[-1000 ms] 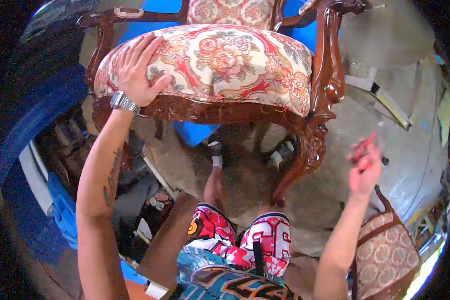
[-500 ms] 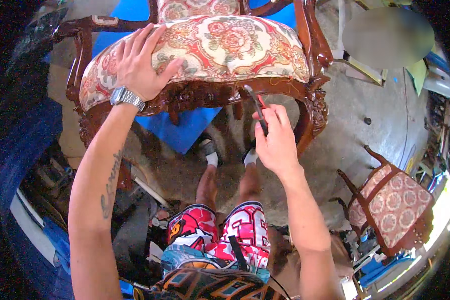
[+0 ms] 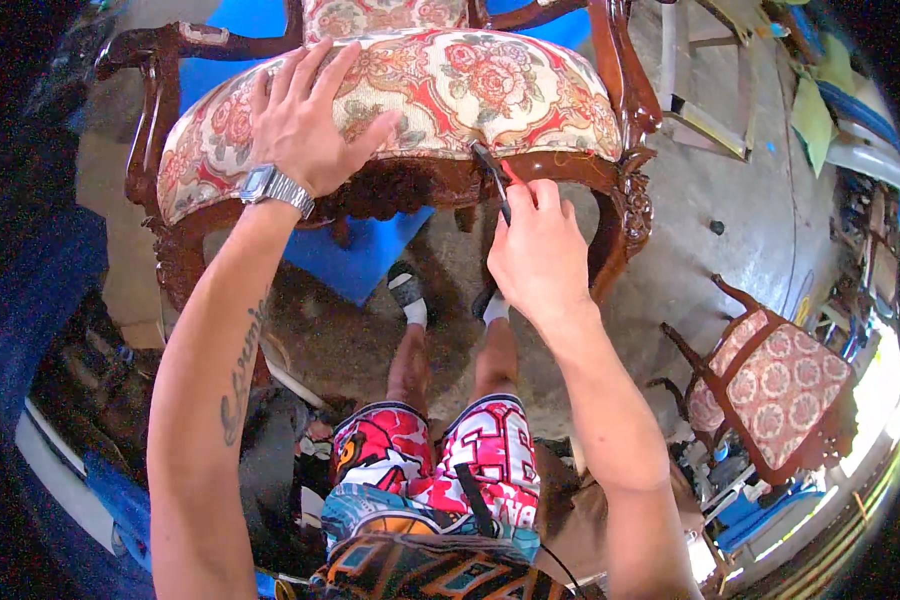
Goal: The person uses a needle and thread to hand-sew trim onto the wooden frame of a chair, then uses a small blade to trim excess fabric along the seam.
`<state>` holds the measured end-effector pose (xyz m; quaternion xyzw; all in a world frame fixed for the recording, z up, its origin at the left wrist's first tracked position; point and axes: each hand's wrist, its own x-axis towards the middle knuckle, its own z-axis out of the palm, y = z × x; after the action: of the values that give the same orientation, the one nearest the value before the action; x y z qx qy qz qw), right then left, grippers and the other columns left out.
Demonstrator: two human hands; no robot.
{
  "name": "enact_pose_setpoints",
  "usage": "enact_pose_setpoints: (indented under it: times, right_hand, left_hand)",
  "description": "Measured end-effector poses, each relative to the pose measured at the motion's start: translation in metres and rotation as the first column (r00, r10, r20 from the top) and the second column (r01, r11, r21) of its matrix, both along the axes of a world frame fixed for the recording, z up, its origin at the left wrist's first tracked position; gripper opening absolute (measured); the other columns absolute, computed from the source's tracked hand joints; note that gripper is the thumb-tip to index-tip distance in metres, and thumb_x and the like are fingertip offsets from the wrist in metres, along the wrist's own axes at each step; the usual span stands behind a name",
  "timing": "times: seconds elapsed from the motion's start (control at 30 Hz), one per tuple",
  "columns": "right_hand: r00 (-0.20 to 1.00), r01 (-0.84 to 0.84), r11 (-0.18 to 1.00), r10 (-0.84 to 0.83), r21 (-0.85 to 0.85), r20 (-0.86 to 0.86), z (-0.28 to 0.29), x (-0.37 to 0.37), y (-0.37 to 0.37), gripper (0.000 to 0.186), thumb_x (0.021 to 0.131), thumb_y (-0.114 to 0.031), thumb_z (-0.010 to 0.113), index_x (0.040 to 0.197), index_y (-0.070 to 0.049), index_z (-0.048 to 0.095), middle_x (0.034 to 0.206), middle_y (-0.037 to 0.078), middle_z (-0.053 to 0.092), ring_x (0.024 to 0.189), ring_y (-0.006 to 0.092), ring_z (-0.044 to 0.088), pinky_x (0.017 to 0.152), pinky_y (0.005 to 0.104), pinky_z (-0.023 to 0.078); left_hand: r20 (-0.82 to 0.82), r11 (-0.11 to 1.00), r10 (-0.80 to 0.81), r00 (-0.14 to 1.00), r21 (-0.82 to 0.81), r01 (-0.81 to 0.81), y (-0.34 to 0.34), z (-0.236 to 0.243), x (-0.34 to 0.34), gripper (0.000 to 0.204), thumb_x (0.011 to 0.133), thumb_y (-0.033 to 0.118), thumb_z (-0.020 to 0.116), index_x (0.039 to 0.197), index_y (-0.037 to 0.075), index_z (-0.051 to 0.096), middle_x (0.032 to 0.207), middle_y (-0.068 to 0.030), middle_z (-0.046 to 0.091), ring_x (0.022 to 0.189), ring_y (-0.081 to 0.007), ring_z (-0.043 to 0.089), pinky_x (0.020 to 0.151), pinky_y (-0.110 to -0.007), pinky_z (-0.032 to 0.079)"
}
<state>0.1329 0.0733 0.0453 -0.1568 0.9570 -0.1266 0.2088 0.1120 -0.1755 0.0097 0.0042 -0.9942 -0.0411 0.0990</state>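
Observation:
A carved, glossy wooden armchair [image 3: 630,220] fills the upper view, with a floral cream and red seat cushion [image 3: 490,80] on it. My left hand [image 3: 310,140] lies palm-down on the cushion's left half, fingers spread, a metal watch at its wrist. My right hand [image 3: 540,250] grips a slim red and black hand tool [image 3: 495,175] just below and right of the left one. The tool's tip meets the cushion's lower seam, where it joins the wooden rail; whether it bites into the fabric I cannot tell.
Blue sheeting [image 3: 340,260] lies under the armchair. Another upholstered wooden chair [image 3: 790,395] rests tipped at the right. A pale frame [image 3: 710,125], green sheet pieces [image 3: 815,130] and assorted clutter line the right. Dark blue material [image 3: 60,300] is at the left. My legs and feet are below.
My right hand has swung in from the lower right, bringing the tool up to the seam. My left hand remains spread on the cushion, slightly shifted rightward. The view has shifted.

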Motion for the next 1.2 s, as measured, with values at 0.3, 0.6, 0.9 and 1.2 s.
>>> enact_pose_setpoints:
  times: [0.3,0.6,0.9,1.2]
  right_hand:
    - [0.997,-0.072,0.972,0.076,0.224,-0.012,0.031,-0.013,-0.02,0.025,0.074,-0.01,0.057,0.093,0.005,0.059,0.088,0.023,0.06,0.077,0.0371,0.063,0.067,0.0432,0.054]
    - [0.971,-0.127,0.961,0.07,0.244,0.23,0.058,-0.035,-0.041,0.019,0.072,-0.013,0.058,0.075,0.002,0.068,0.076,0.024,0.066,0.076,0.0345,0.068,0.069,0.0412,0.055]
    - [0.914,0.11,0.988,-0.143,0.109,0.38,0.038,-0.03,-0.048,0.023,0.081,-0.018,0.055,0.084,0.001,0.068,0.084,0.024,0.065,0.082,0.0386,0.065,0.076,0.0442,0.053]
    - [0.958,0.286,0.85,-0.254,-0.442,0.13,-0.029,0.012,-0.003,0.024,0.091,-0.021,0.053,0.086,0.002,0.056,0.083,0.02,0.058,0.079,0.0376,0.058,0.068,0.0448,0.045]
  left_hand:
    - [0.012,0.999,0.007,1.0,0.045,-0.007,0.014,0.009,-0.003,0.072,0.073,0.059,0.061,0.131,0.019,0.049,0.136,-0.0103,0.047,0.129,-0.0294,0.039,0.11,-0.052,0.018]
    - [0.034,0.992,0.012,0.999,0.126,-0.016,0.01,0.015,-0.002,0.072,0.072,0.055,0.064,0.13,0.016,0.05,0.136,-0.0116,0.047,0.129,-0.0308,0.039,0.109,-0.054,0.019]
    - [0.064,0.994,0.028,0.998,0.103,-0.034,0.0,0.012,0.0,0.072,0.072,0.056,0.064,0.13,0.015,0.051,0.137,-0.0124,0.046,0.129,-0.0307,0.039,0.108,-0.054,0.02]
    - [0.021,0.996,-0.021,1.0,0.085,0.019,0.007,0.009,-0.006,0.071,0.074,0.057,0.063,0.13,0.015,0.051,0.135,-0.0106,0.047,0.127,-0.0289,0.041,0.107,-0.051,0.023]
